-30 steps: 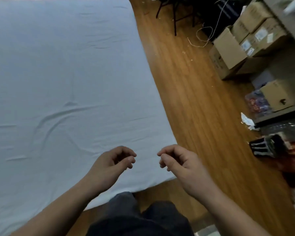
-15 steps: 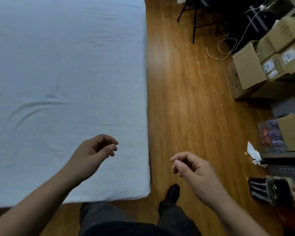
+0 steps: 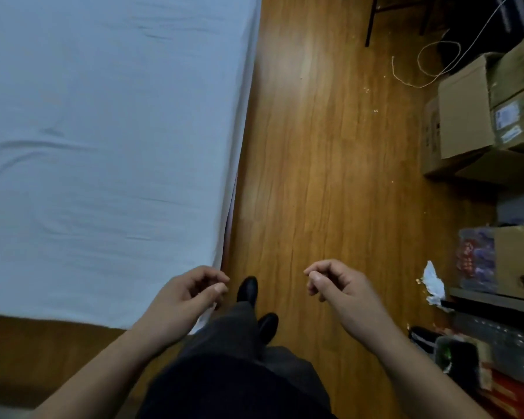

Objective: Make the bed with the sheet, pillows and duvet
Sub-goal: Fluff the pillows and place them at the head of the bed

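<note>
The sheet is seen spread flat over the bed, up and to the left of the left hand, whose grip is loosely curled and holds nothing, hanging over the sheet's near right corner; contact with it cannot be told. To the right, across the dark shoes on the wooden floor, the right hand is held with its grip likewise loosely curled and empty, well apart from the sheet. Cardboard boxes are stacked farther right.
</note>
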A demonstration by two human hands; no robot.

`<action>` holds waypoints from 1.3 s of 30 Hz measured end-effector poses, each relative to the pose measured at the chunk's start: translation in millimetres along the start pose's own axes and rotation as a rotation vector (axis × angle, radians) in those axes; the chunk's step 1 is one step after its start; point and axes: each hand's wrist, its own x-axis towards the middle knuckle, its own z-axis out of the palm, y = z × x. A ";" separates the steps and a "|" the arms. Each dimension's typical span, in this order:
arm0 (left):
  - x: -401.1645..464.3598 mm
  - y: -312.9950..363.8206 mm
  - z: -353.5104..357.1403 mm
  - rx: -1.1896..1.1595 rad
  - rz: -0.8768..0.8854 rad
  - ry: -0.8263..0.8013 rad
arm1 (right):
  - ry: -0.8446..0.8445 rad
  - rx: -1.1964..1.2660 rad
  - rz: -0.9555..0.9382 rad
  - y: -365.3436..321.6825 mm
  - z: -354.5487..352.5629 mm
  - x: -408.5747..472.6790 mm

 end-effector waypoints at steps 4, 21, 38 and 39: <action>49.2 40.6 -15.5 -0.080 -0.005 0.137 | -0.042 -0.034 -0.073 -40.6 -39.2 58.0; 384.6 363.3 -98.1 -0.073 0.240 0.092 | 0.176 0.023 0.002 -188.4 -284.5 315.2; 621.1 584.5 -114.2 -0.273 0.051 0.288 | -0.124 -0.254 -0.266 -414.1 -520.8 725.2; 644.6 594.1 -127.3 -0.290 0.042 0.323 | -0.133 -0.263 -0.268 -428.5 -524.7 751.4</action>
